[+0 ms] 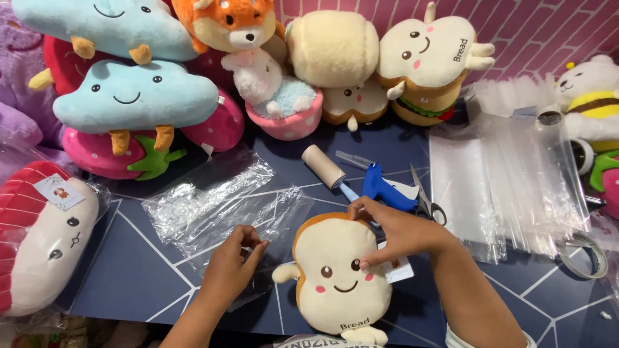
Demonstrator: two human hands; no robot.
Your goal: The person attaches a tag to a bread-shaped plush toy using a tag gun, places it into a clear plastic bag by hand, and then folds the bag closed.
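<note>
A bread-slice plush toy (338, 277) with a smiling face lies near the front edge of the dark blue table (142, 270). My right hand (393, 232) rests on its upper right side, fingers on the plush and over a white paper tag (400, 272). My left hand (235, 261) pinches the edge of a clear plastic bag (222, 203) that lies crumpled to the left of the toy.
Plush toys line the back: blue clouds (135, 96), a fox (232, 26), bread-shaped ones (429, 51). A lint roller (325, 167), blue tag gun (387, 190) and scissors (429, 206) lie behind the toy. A stack of clear bags (509, 187) and a tape roll (587, 254) lie right. A bagged red-and-white plush (42, 238) lies left.
</note>
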